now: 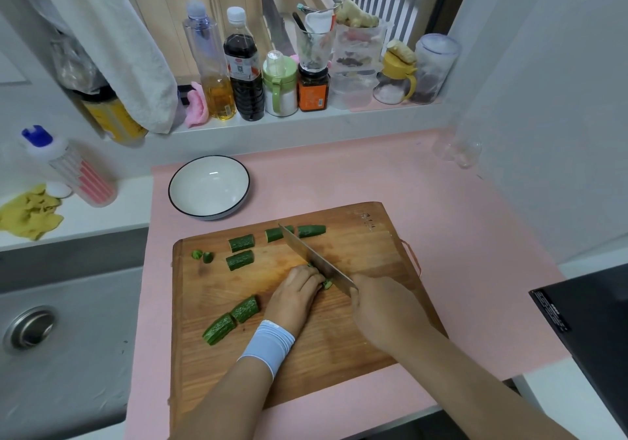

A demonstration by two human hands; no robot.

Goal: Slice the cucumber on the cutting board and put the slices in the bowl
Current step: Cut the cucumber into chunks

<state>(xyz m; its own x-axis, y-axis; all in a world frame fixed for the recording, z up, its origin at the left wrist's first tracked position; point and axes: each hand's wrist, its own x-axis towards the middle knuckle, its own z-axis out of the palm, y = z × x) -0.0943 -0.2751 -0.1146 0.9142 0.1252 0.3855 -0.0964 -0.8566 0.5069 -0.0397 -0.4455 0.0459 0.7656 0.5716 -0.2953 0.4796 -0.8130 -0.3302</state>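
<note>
Now, your left hand sits knuckles-up near the middle of the cutting board. Its fingers are curled down over a cucumber piece and pin it to the wood. Only a small green end shows past your fingertips, on the blade side.

Your right hand is wrapped round the handle of the knife; the handle itself is hidden inside your fist. The blade runs diagonally away from you toward the far left, edge down, its flat just beside your left knuckles. Its tip overlaps one of the far chunks in view; you cannot tell whether it touches.

Cut chunks lie across the board:
- far chunks, two near the far edge, one on each side of the blade tip
- middle chunks, two to the left of the blade, one behind the other
- near chunks, two lying end to end just left of your left wrist
- end bits, two small ones close to the left edge

The bowl, white with a dark rim, stands on the pink mat beyond the board's far left corner, apart from the board.

A pale blue wristband sits on your left wrist. The sink is on the left, and bottles line the window sill.
</note>
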